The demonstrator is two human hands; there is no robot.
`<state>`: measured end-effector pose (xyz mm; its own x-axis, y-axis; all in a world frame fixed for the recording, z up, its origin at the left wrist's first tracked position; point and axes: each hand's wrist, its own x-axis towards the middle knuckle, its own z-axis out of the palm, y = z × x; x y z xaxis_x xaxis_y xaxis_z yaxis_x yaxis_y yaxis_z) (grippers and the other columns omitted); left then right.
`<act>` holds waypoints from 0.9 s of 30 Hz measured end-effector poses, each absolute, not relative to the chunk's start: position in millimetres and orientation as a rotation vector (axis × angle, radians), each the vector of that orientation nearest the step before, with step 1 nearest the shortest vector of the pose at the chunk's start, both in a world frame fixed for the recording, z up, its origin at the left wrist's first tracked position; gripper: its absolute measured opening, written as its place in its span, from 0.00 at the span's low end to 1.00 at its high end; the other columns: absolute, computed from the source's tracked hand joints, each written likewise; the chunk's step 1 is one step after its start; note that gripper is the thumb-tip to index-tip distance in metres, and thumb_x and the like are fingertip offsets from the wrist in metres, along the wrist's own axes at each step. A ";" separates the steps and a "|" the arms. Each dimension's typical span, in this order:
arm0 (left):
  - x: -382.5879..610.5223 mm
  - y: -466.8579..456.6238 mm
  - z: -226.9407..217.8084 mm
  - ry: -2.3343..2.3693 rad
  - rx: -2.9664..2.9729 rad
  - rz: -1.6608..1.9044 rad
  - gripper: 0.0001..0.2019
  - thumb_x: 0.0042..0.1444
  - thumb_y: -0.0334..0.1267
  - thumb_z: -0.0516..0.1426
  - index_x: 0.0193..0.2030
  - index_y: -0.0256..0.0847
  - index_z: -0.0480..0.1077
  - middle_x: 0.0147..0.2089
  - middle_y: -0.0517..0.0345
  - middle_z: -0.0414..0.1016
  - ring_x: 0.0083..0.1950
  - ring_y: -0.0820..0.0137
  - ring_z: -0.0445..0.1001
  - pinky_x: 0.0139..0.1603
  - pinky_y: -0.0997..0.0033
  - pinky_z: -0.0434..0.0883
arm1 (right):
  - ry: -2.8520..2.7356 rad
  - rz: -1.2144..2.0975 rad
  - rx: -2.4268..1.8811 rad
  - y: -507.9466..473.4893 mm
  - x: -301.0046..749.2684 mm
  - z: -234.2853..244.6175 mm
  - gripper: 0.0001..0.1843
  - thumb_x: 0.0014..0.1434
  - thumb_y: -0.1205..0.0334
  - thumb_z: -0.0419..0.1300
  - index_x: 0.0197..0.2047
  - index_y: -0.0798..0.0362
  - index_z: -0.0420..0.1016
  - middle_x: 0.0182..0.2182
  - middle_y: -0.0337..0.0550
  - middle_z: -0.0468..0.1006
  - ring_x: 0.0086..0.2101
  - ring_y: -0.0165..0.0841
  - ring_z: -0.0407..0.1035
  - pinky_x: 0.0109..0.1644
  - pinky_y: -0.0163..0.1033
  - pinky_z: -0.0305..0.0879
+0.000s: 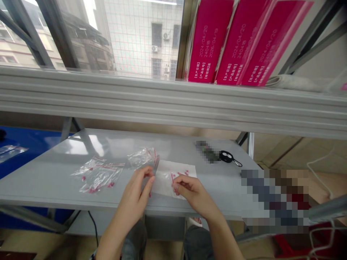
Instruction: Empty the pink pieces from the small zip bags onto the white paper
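Both my hands hold one small clear zip bag [162, 178] with a red seal strip, just above the near edge of the grey table [54, 177]. My left hand [138, 191] pinches the bag's left edge with thumb and fingertips. My right hand [189, 191] is closed on its right edge near the red strip. Under the bag lies a white sheet [187, 171] with a few tiny pink pieces [185, 172] on it. Another clear bag [143, 157] lies just behind my left hand.
Several clear bags holding small pink pieces [99, 175] lie to the left. A black key fob [227, 156] sits at the table's far right. Pink boxes [233, 39] stand on a shelf rail overhead. A blue surface [24, 148] adjoins at left.
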<state>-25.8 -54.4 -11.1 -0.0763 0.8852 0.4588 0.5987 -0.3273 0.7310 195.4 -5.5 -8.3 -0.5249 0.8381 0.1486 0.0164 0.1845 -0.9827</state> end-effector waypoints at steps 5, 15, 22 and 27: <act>-23.7 -61.0 1.6 1.575 2.039 1.452 0.09 0.66 0.38 0.57 0.52 0.45 0.70 0.49 0.51 0.74 0.52 0.61 0.73 0.52 0.64 0.69 | -1.652 1.407 -0.769 -9.9 189.3 -5.6 0.11 0.66 0.56 0.62 0.33 0.52 0.73 0.28 0.35 0.69 0.31 0.30 0.62 0.36 0.36 0.56; 11.8 -72.2 5.4 1.397 1.808 1.277 0.11 0.68 0.42 0.55 0.34 0.42 0.65 0.31 0.62 0.69 0.33 0.71 0.70 0.32 0.75 0.65 | -1.696 1.244 -0.706 -31.2 162.1 -12.8 0.07 0.66 0.62 0.60 0.34 0.51 0.72 0.32 0.38 0.74 0.35 0.33 0.66 0.40 0.37 0.60; 1.2 -69.4 4.6 1.287 1.774 1.275 0.12 0.70 0.43 0.52 0.35 0.42 0.68 0.31 0.62 0.69 0.34 0.71 0.70 0.38 0.73 0.65 | -1.659 1.302 -0.649 -32.0 153.0 -17.8 0.15 0.66 0.55 0.61 0.30 0.50 0.65 0.28 0.35 0.66 0.31 0.31 0.59 0.36 0.37 0.55; -3.4 -68.6 7.1 1.279 1.835 1.200 0.13 0.71 0.42 0.51 0.36 0.42 0.69 0.31 0.63 0.67 0.33 0.71 0.68 0.36 0.73 0.63 | -1.604 1.364 -0.624 -27.9 159.2 -16.2 0.15 0.65 0.54 0.63 0.29 0.51 0.67 0.27 0.35 0.68 0.31 0.32 0.61 0.36 0.37 0.56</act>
